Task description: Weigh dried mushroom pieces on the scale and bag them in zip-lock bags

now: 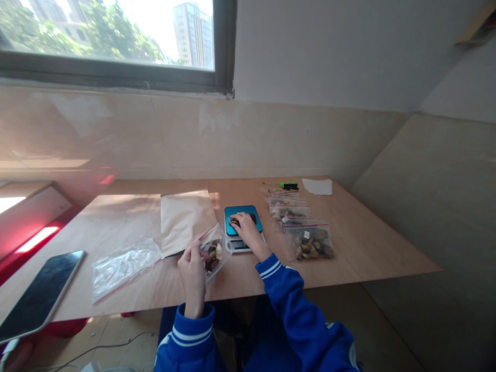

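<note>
Left hand [192, 276] pinching clear zip bag [215, 253] of dried brown pieces [211, 257] at desk's near side — light, probably brittle, bag best taken by its top edge; right hand [250, 232] bent over dark piece [234, 221] on blue digital scale [248, 211] — pinch or mere touch unclear; plywood desk [368, 248] beneath

Strong daylight through the window [116, 31] glares on the table [372, 248], and wide-angle distortion bends the edges.
</note>
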The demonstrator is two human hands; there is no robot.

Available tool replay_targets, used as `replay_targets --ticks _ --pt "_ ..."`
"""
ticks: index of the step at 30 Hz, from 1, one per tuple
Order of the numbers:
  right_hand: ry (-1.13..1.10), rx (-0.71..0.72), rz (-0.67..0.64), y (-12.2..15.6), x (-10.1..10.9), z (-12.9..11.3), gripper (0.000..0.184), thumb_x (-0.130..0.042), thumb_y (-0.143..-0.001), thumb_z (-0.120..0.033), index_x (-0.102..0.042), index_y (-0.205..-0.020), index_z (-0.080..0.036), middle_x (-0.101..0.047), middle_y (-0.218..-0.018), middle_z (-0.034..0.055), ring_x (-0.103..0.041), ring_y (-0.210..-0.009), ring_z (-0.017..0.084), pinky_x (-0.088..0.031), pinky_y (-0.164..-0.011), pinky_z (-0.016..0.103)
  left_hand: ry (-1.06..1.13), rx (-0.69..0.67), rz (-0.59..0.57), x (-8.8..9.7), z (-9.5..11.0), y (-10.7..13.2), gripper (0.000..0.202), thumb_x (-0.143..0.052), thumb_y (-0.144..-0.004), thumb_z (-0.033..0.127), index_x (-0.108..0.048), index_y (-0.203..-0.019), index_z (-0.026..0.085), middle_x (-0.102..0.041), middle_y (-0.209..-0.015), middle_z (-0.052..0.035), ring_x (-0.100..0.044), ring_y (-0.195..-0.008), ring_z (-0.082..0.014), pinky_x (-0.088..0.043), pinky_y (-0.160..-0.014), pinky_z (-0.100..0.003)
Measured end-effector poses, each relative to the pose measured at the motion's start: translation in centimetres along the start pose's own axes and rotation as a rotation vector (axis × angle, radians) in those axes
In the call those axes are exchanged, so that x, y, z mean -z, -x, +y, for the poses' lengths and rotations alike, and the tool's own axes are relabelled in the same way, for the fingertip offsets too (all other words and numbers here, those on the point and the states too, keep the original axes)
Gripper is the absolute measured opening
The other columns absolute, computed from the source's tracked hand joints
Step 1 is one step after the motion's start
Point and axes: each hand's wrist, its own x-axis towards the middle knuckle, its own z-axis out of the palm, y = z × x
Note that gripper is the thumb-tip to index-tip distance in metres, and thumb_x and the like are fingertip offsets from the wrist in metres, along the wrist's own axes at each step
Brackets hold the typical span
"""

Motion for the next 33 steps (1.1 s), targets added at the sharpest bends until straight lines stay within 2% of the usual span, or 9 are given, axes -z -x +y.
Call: replay_targets --ticks 5,9,11,15,17,19,25,28,33 --pt "-0.068 -0.009 0.069 0.1 1.4 -0.6 0.026 -0.056 -0.082 -0.006 -0.068 -0.103 -0.016 -0.067 -0.104 0.0108 -0.062 -0.1 0.022 -0.047 -0.092 0.038 0.005 0.008 -0.002 0.1 -0.1 0.0 0.043 -0.061 -0.073 0.047 -0.073 -0.095 0.012 -0.046 -0.057 0.0043 -0.049 -0.055 -0.011 -0.047 -0.056 -0.025" --pt "-0.27 0.084 0.126 0.9 4.1 -3.5 0.027 -0.057 -0.085 -0.014 -0.067 -0.109 -0.021 -0.068 -0.109 0.0063 -0.063 -0.1 0.017 -0.05 -0.09 0.031 -0.002 0.016 -0.006 0.0 0.0 0.1 0.04 -0.061 -0.074 0.045 -0.073 -0.095 0.014 -0.046 -0.056 0.0047 -0.047 -0.055 -0.0099 -0.045 -0.056 -0.023" --pt "-0.422 0.179 0.09 1.4 5.7 -5.5 0.03 -0.059 -0.085 -0.018 -0.065 -0.113 -0.024 -0.067 -0.114 0.0046 -0.062 -0.105 0.017 -0.049 -0.092 0.03 -0.007 0.013 -0.012 -0.1 0.2 0.1 0.038 -0.061 -0.074 0.042 -0.074 -0.095 0.014 -0.048 -0.057 0.0045 -0.047 -0.056 -0.01 -0.045 -0.056 -0.022" --pt "-0.59 0.263 -0.123 1.8 7.3 -7.5 0.038 -0.062 -0.084 -0.026 -0.06 -0.122 -0.03 -0.06 -0.129 0.001 -0.054 -0.121 0.017 -0.046 -0.101 0.032 0.008 0.02 -0.008 -0.3 0.5 0.3 0.037 -0.06 -0.073 0.041 -0.073 -0.095 0.014 -0.055 -0.061 0.0029 -0.051 -0.06 -0.0111 -0.046 -0.059 -0.023" --pt "-0.662 0.221 -0.146 1.6 7.2 -6.6 0.039 -0.06 -0.086 -0.03 -0.058 -0.125 -0.03 -0.059 -0.131 0.0019 -0.054 -0.121 0.018 -0.048 -0.099 0.033 0.026 0.026 -0.004 -0.3 0.6 0.4 0.038 -0.06 -0.073 0.042 -0.073 -0.096 0.014 -0.058 -0.065 0.0019 -0.052 -0.063 -0.0113 -0.047 -0.062 -0.024" --pt "-0.666 0.149 -0.089 1.2 6.6 -4.7 0.036 -0.054 -0.089 -0.031 -0.058 -0.125 -0.027 -0.06 -0.129 0.0044 -0.057 -0.117 0.018 -0.05 -0.096 0.034 0.035 0.034 -0.005 -0.3 0.6 0.4 0.039 -0.061 -0.073 0.043 -0.073 -0.096 0.014 -0.058 -0.066 0.0016 -0.051 -0.064 -0.0111 -0.047 -0.062 -0.023" --pt "-0.137 -0.048 0.162 1.0 4.1 2.0 0.031 -0.052 -0.085 -0.017 -0.063 -0.115 -0.015 -0.059 -0.124 0.0145 -0.052 -0.121 0.025 -0.038 -0.106 0.045 0.067 0.059 -0.02 0.0 0.6 0.4 0.041 -0.062 -0.073 0.042 -0.073 -0.1 0.013 -0.051 -0.06 0.0039 -0.047 -0.059 -0.0098 -0.045 -0.058 -0.023" --pt "-0.107 -0.071 0.168 1.5 3.2 3.3 0.029 -0.056 -0.081 -0.014 -0.065 -0.108 -0.016 -0.058 -0.122 0.0146 -0.05 -0.121 0.027 -0.036 -0.105 0.048 0.066 0.059 -0.007 0.0 0.6 0.4 0.042 -0.062 -0.073 0.043 -0.073 -0.1 0.013 -0.049 -0.059 0.0045 -0.046 -0.058 -0.0093 -0.045 -0.056 -0.022" --pt "-0.127 -0.072 0.182 1.6 3.0 3.7 0.018 -0.058 -0.078 -0.011 -0.068 -0.092 -0.017 -0.065 -0.099 0.0101 -0.06 -0.101 0.025 -0.045 -0.095 0.045 0.072 0.044 0.019 0.0 0.7 0.5 0.042 -0.064 -0.072 0.044 -0.073 -0.098 0.013 -0.048 -0.059 0.0048 -0.049 -0.059 -0.0103 -0.048 -0.061 -0.024"
